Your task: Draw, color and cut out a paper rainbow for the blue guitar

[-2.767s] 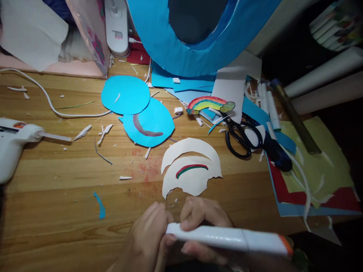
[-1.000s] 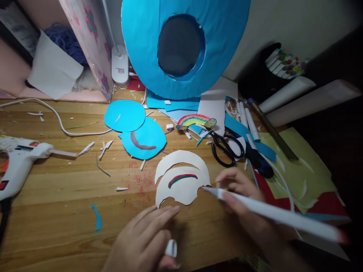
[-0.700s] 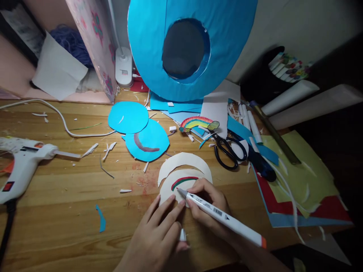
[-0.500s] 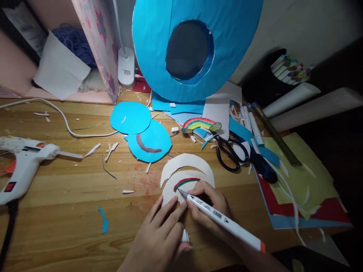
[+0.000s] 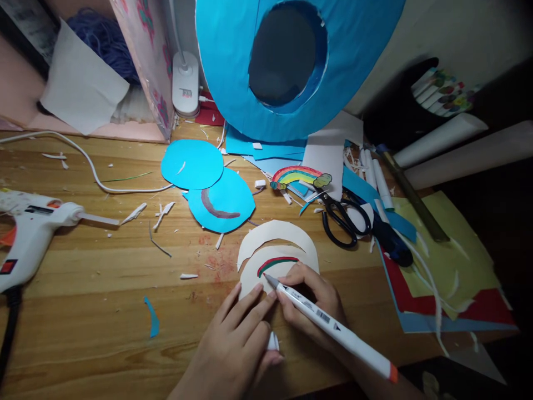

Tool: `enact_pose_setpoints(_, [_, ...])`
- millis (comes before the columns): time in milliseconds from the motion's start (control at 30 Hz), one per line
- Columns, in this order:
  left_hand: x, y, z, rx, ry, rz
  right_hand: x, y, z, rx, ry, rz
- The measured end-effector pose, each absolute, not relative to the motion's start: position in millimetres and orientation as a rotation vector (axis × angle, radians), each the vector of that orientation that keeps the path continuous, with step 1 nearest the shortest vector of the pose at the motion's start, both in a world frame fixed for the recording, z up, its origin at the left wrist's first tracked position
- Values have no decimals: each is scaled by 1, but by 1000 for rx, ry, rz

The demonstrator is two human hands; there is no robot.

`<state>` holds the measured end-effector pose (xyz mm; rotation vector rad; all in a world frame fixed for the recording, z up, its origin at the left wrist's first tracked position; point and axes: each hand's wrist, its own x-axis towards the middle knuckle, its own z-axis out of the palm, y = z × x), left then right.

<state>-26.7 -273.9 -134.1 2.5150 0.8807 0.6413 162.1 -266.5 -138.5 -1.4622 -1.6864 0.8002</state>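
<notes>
My right hand [image 5: 314,297] grips a white marker [image 5: 333,328] with an orange end. The marker's grey tip meets a cream paper piece [image 5: 250,280] beside a red and green arc [image 5: 277,263] drawn on it. My left hand [image 5: 237,333] presses several outstretched fingertips on the lower left of this paper. Between its thumb and curled index finger sits a white marker cap [image 5: 272,341], partly hidden. Just above lies a curved strip of cream paper [image 5: 275,230]. Black-handled scissors [image 5: 341,216] rest to the upper right, near a coloured paper rainbow [image 5: 297,175].
A glue gun [image 5: 33,233] with a black cord lies at left. Two blue paper shapes [image 5: 220,203] overlap beyond my hands. A large blue ring [image 5: 225,66] stands at the back. Coloured sheets [image 5: 449,266] and a knife-like dark handle [image 5: 391,239] are at right; scraps litter the wood.
The view has shifted a little. The marker tip has moved slightly right along the underside of the drawn arc. My left hand keeps its place on the paper.
</notes>
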Motion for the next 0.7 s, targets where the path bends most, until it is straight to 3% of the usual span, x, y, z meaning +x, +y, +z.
enact_pose_setpoints(333, [-28,-272,-134,2521,883,638,162,-268,-138,-1455,-1550,876])
enact_pose_setpoints(533, [-29,-281,-146,2315,1065,818,166,-275,-129,-1179,-1420,1181])
enact_pose_setpoints(700, [-16,-278,-160,2287,1046,1035,150,-274,-131,-1157,-1539,1021])
